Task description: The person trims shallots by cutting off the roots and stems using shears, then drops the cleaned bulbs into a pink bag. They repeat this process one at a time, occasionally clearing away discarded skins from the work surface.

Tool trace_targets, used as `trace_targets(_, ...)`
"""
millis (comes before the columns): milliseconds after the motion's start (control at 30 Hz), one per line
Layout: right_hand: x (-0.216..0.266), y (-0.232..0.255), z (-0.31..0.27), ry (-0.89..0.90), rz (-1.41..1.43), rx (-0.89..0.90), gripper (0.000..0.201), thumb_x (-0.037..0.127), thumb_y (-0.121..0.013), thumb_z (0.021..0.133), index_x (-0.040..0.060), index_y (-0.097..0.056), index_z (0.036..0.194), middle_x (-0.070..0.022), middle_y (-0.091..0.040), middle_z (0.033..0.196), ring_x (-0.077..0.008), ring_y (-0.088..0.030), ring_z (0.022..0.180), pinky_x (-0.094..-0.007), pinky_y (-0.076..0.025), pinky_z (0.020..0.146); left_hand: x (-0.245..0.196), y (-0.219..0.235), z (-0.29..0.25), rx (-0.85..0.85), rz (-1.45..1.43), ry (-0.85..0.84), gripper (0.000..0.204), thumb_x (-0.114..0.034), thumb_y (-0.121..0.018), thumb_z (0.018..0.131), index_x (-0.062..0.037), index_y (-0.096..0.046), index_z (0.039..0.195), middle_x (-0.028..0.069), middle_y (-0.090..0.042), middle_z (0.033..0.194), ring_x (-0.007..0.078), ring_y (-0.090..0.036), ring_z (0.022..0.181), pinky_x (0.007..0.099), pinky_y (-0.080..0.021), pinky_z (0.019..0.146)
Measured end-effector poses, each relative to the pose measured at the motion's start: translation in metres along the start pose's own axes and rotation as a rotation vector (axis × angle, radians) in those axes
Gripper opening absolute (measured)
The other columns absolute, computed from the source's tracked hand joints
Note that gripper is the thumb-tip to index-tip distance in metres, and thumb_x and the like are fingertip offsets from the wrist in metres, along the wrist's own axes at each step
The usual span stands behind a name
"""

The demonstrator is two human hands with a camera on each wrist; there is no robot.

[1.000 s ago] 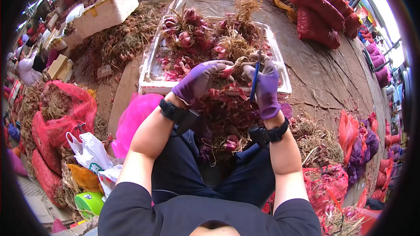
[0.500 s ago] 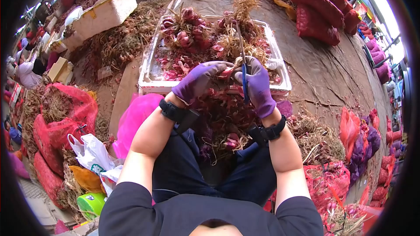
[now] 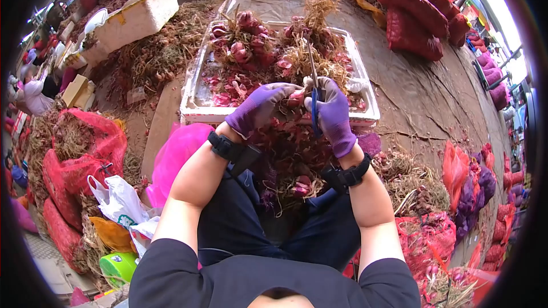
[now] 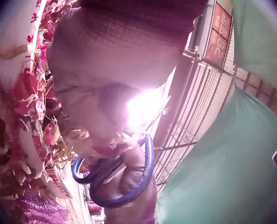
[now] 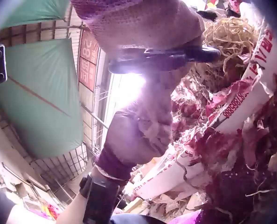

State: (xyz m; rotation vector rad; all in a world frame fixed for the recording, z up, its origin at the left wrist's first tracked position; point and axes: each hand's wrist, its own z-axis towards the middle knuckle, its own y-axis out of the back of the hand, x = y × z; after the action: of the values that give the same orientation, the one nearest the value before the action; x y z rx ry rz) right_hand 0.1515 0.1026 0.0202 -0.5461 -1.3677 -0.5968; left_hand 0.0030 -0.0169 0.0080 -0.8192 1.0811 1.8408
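Note:
My left hand (image 3: 257, 107), in a purple and grey glove, pinches a reddish shallot (image 3: 295, 98) over the near edge of a white foam box (image 3: 201, 114). Close beside it, my right hand (image 3: 335, 118), gloved alike, grips blue-handled scissors (image 3: 314, 115), whose blades point away over the box. The handle loops (image 4: 149, 163) appear around the right fingers in the left wrist view. Shallots with dry roots and stalks (image 3: 242, 51) are heaped in the box. Glare and the gloves hide much of the held shallot in both wrist views.
Loose red skins (image 3: 297, 151) are piled between the box and my knees. A pink bag (image 3: 180, 157) lies at left, beside a white plastic bag (image 3: 120, 199). Dry stalks (image 3: 414, 185) cover the ground at right. Full red net sacks (image 3: 414, 28) stand at the back right.
My right hand has moved left and slightly down, closer to the left hand. The scissors' blades have swung out to point away over the box. The left hand has barely moved.

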Motion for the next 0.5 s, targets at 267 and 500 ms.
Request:
trace_targets(267, 0.012, 0.004, 0.004, -0.019, 0.074, -0.053, 0.038, 0.002, -0.069, 0.083, -0.0001, -0.051, 0.116, -0.0073, -0.066, 0.089, -0.0086, -0.06, 0.07, -0.0204, -0.048, 0.061, 0.015, -0.002, 0.0, 0.019, -0.721, 0.342, 0.03, -0.018, -0.042, 0.102, -0.0024, -0.059, 0.122, 0.0049, -0.064, 0.11, 0.0124, -0.063, 0.093, 0.029, -0.054, 0.081)
trace_targets(500, -0.009, 0.0, 0.003, 0.129, -0.391, -0.045, 0.028, 0.001, -0.069, 0.079, 0.0046, -0.059, 0.105, 0.0006, -0.065, 0.082, -0.0053, -0.058, 0.073, -0.0215, -0.047, 0.068, 0.007, -0.011, 0.006, -0.118, -0.787, 0.461, 0.033, -0.022, -0.051, 0.1, -0.0016, -0.055, 0.126, 0.005, -0.063, 0.113, 0.0148, -0.062, 0.103, 0.0303, -0.051, 0.088)
